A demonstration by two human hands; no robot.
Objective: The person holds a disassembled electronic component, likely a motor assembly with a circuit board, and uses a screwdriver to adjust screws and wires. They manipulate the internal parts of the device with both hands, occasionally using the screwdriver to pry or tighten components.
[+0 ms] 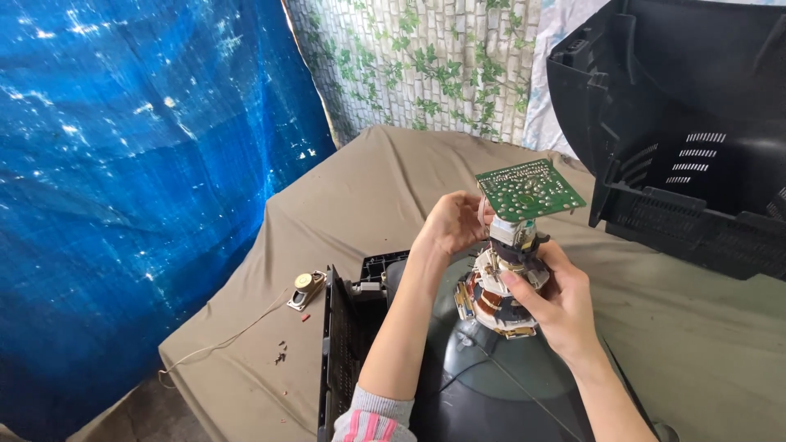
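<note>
A picture tube (491, 368) lies face down in a black front frame (337, 344), its grey glass cone pointing up. On the tube's neck sits a coil yoke (491, 299) with copper windings and white plastic. A small green circuit board (530, 189) is on the neck's tip, solder side up. My left hand (450, 225) holds the neck area just under the board's left edge. My right hand (553, 303) grips the coil yoke from the right, thumb across its front.
A black plastic rear shell (679, 139) stands at the right on the tan cloth-covered table (360, 188). A small speaker (307, 286) with a thin wire and several loose screws (282, 354) lie at the left. Blue tarp (123, 164) hangs behind.
</note>
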